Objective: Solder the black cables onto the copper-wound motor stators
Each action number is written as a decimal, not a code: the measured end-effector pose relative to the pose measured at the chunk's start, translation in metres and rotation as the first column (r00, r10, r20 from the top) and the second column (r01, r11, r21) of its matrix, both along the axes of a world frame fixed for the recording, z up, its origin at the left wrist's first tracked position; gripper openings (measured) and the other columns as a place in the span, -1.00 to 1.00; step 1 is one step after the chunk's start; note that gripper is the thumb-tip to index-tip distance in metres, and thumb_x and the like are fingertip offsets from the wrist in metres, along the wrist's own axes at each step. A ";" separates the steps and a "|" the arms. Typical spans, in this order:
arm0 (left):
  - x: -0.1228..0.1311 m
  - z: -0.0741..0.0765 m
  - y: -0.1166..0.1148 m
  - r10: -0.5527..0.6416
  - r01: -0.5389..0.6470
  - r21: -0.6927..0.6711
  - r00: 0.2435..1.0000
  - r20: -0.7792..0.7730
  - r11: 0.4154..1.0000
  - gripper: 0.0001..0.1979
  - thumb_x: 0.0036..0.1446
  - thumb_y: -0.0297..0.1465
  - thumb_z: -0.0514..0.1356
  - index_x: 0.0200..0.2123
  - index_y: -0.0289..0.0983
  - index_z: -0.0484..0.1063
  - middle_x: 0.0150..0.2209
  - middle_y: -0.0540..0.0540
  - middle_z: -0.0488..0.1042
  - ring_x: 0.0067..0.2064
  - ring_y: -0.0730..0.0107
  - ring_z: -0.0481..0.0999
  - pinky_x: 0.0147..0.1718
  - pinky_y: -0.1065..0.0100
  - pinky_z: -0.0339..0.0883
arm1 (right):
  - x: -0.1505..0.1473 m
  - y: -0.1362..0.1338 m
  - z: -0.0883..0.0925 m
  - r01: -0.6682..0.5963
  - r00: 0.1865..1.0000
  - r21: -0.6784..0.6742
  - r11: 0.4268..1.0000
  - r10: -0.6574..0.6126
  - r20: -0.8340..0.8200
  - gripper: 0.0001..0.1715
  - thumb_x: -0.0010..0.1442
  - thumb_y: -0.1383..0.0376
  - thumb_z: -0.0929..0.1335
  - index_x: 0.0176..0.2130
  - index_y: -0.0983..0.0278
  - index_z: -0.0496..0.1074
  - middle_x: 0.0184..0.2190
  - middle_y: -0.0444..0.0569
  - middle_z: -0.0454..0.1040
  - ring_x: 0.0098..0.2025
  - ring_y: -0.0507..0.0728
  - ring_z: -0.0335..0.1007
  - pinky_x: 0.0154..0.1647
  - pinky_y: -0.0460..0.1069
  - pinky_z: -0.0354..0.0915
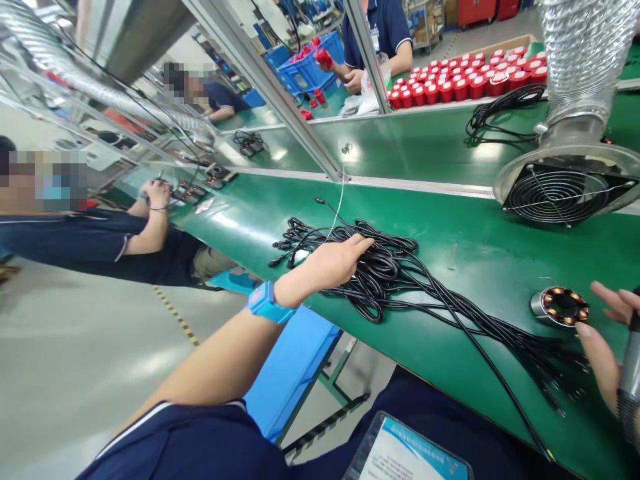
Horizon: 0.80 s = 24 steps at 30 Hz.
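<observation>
My left hand, with a blue band on its wrist, reaches over a heap of coiled black cables. Its visible fingers are stretched out onto the coils; the undersides are hidden. From the heap, the cables run rightward to bare wire ends. At the right edge, my right hand has thumb and fingers apart, beside a motor stator with copper windings in a metal ring. A dark grey cylindrical tool overlaps the right palm, cut off by the frame; whether it is held does not show.
A fan under a silver duct stands at the back right. Behind a metal post are red cylindrical parts and a blue crate. Co-workers sit left and across. Below the green table is a blue bin.
</observation>
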<state>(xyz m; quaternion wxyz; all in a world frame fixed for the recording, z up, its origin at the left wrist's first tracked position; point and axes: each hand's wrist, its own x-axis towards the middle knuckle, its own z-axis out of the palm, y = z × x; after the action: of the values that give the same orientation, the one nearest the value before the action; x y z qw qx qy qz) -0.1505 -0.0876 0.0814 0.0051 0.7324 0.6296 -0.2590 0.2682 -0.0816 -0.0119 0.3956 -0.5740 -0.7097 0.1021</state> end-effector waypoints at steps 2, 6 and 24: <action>0.001 0.006 0.001 -0.012 0.011 -0.033 0.999 -0.045 0.999 -0.45 0.13 -0.47 -0.03 0.22 -0.35 0.22 0.11 -0.26 0.36 -0.24 0.24 0.59 -0.35 0.30 0.41 | -0.001 -0.002 0.004 -0.004 1.000 -0.003 1.000 0.004 0.005 -0.22 0.06 -0.11 0.38 0.20 0.02 0.22 -0.01 0.06 0.52 -0.20 0.33 0.54 -0.22 0.25 0.49; -0.005 0.030 0.006 -0.058 0.057 -0.077 0.998 -0.004 0.995 -0.58 0.09 -0.44 0.02 0.03 -0.29 0.38 0.05 -0.17 0.38 -0.14 0.25 0.55 -0.26 0.33 0.41 | -0.004 -0.005 0.017 0.012 1.000 -0.020 1.000 -0.012 0.009 -0.29 0.14 -0.07 0.34 0.21 0.04 0.21 0.01 0.06 0.50 -0.20 0.27 0.53 -0.26 0.20 0.46; 0.087 0.002 0.053 -0.558 0.570 0.036 0.786 0.267 0.821 -0.67 0.16 -0.43 0.04 0.01 -0.25 0.34 -0.07 -0.17 0.40 -0.38 0.46 0.42 -0.49 0.39 0.22 | 0.002 0.006 0.010 0.069 0.996 -0.109 0.992 -0.074 -0.050 -0.44 0.15 0.08 0.35 0.11 0.15 0.26 -0.06 0.02 0.54 -0.29 0.17 0.51 -0.20 0.12 0.38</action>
<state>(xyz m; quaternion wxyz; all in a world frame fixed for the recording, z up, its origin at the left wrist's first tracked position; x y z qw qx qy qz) -0.0638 -0.0344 0.0830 0.0290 0.9145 0.3693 -0.1626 0.2701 -0.0761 -0.0016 0.3868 -0.6164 -0.6712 0.1411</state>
